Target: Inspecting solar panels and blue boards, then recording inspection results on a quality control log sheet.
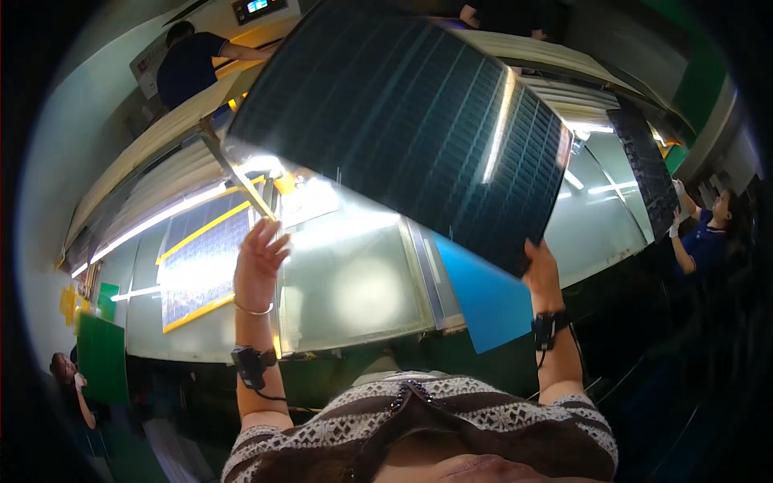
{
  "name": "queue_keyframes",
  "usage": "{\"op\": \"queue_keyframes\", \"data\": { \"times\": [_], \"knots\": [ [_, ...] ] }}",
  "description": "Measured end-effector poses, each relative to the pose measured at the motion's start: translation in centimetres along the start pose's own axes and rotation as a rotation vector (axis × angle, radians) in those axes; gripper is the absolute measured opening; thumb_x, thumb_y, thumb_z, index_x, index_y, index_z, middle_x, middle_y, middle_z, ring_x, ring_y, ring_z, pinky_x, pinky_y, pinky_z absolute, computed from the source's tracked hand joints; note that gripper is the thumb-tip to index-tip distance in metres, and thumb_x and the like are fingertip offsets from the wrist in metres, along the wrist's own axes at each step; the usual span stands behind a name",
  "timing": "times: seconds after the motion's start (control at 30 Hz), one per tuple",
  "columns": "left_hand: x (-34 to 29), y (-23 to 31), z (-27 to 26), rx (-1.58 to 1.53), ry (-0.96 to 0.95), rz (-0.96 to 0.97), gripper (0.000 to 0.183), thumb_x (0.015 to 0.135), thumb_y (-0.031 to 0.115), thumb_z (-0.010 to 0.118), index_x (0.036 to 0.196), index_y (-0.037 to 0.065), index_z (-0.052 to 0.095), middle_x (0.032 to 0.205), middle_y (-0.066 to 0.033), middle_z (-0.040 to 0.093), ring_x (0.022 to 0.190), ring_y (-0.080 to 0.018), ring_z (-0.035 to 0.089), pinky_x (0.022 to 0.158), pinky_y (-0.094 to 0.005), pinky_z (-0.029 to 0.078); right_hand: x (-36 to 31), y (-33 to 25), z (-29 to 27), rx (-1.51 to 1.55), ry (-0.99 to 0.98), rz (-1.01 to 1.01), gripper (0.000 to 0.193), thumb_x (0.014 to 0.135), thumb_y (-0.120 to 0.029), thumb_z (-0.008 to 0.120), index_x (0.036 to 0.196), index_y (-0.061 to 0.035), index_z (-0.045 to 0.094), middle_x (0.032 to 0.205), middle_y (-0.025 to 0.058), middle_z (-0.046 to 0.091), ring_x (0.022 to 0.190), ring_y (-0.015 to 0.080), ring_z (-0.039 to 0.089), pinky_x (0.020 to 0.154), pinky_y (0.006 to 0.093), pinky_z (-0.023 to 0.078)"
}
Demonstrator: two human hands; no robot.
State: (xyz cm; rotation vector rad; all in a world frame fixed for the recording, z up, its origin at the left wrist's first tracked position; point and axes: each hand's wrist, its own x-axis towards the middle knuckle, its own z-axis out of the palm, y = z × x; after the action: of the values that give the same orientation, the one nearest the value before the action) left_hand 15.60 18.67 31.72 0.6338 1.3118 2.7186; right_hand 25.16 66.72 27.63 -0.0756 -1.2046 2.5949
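Observation:
A large dark panel (386, 121) with rows of fine lines, looking like a solar panel, is raised and tilted above the bench. My right hand (543, 270) grips its lower right corner, the fingers partly hidden by the panel. My left hand (259, 253) is apart from the panel, below its left corner. Its fingers are loosely bent and spread, with nothing visible in them. Just beyond the left fingertips is a narrow yellowish upright (258, 197). Beneath the panel, a blue sheet (483, 298) hangs over the bench's front edge.
A pale glass-topped bench (354, 290) reflects bright strip lights. At its left lies another panel (197, 266) with yellow edging. A long shelf (145, 161) runs above. Co-workers stand at far left, upper left and right; the right one handles a dark panel (644, 173), the left one a green board (102, 358).

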Motion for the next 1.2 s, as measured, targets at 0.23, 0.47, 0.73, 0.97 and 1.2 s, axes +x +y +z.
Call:
{"op": "queue_keyframes", "data": {
  "times": [0.23,0.47,0.73,0.97,1.2],
  "knots": [
    [-2.7,-18.6,-1.3,0.62,-0.169,-0.785,0.036,0.091,0.033,0.056,0.113,0.004,0.06,0.102,-0.0069,0.067,0.087,-0.016,0.062,0.07,-0.0266,0.048,17.9,-5.0,11.1,0.418,-0.156,-0.082,0.038,0.089,0.003,0.052,0.126,-0.0001,0.045,0.128,0.0182,0.049,0.119,0.0309,0.049,0.102,0.044,0.042],
    [-7.4,-23.6,-1.9,0.494,-0.193,-1.08,0.046,0.092,0.034,0.056,0.124,0.001,0.052,0.11,-0.0108,0.064,0.097,-0.0193,0.062,0.079,-0.0298,0.049,30.8,-6.3,12.8,0.155,-0.16,-0.027,0.032,0.095,-0.012,0.046,0.125,0.0008,0.045,0.123,0.0186,0.053,0.115,0.0295,0.053,0.099,0.0421,0.044],
    [-10.5,-22.4,-7.3,0.73,-0.036,-1.074,0.048,0.089,0.034,0.06,0.121,-0.001,0.054,0.112,-0.0129,0.063,0.1,-0.022,0.061,0.084,-0.0321,0.048,24.7,-0.4,-4.1,-0.909,-0.319,0.148,0.042,0.091,-0.036,0.054,0.107,0.0022,0.062,0.102,0.014,0.067,0.097,0.024,0.065,0.086,0.0346,0.051],
    [-12.0,-20.5,-7.0,1.849,-0.375,-0.873,0.077,0.078,0.057,0.061,0.135,0.007,0.042,0.146,-0.0194,0.027,0.136,-0.0369,0.023,0.109,-0.047,0.026,1.3,6.6,-24.3,-2.08,0.629,0.469,0.087,0.08,-0.059,0.058,0.144,-0.0106,0.026,0.149,0.0194,0.021,0.137,0.0383,0.02,0.107,0.0522,0.024],
    [-11.1,-22.1,-7.0,2.036,-0.343,-1.106,0.111,0.071,0.068,0.062,0.147,0.006,0.01,0.154,-0.016,0.004,0.141,-0.0341,0.009,0.109,-0.0531,0.02,-5.8,9.9,-22.1,-1.945,0.657,0.395,0.095,0.076,-0.064,0.059,0.143,-0.005,0.025,0.147,0.0214,0.025,0.124,0.0408,0.04,0.101,0.0506,0.033]
  ]
}}
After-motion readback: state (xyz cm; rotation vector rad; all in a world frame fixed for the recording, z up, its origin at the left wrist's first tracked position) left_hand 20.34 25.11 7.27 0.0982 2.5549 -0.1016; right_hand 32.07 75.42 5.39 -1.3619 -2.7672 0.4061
